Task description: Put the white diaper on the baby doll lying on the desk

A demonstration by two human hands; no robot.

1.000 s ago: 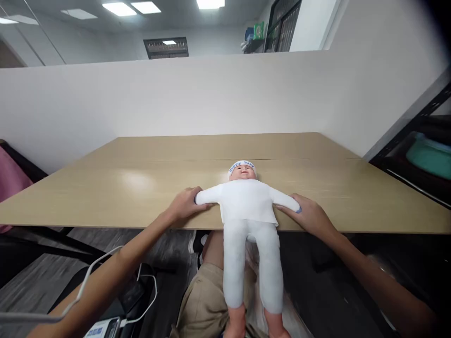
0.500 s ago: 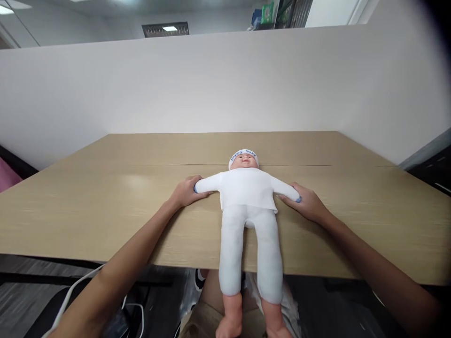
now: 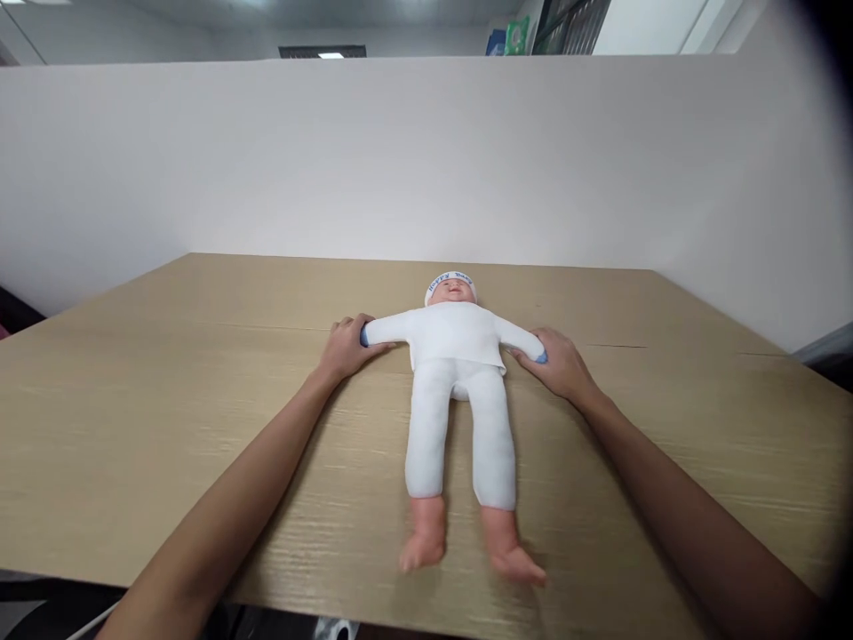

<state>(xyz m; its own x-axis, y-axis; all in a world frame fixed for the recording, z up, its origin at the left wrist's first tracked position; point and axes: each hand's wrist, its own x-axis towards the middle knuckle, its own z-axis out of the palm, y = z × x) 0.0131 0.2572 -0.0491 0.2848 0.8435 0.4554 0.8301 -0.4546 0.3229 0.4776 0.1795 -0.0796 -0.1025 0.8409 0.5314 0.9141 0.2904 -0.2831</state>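
A baby doll (image 3: 457,338) lies on its back on the wooden table, head toward the wall and bare feet toward me. It wears a white long-sleeved top, white trousers and a white hat (image 3: 451,278) with blue lettering. My left hand (image 3: 350,345) is closed around the blue-cuffed end of the sleeve at the left of the view. At the other side, my right hand (image 3: 553,363) grips the opposite sleeve end, thumb beneath it. Both doll arms are stretched out sideways; the doll's own hands are hidden.
The wooden table (image 3: 267,427) spreads out on both sides of the doll. A white partition wall (image 3: 400,160) rises behind its far edge, and another stands at the right. A white cable (image 3: 93,622) hangs below the near edge at the lower left.
The doll has shifted farther onto the table, away from me. Its legs and feet, which hung past the near edge, now lie over the tabletop. Both hands kept their grip; the camera view tilted up.
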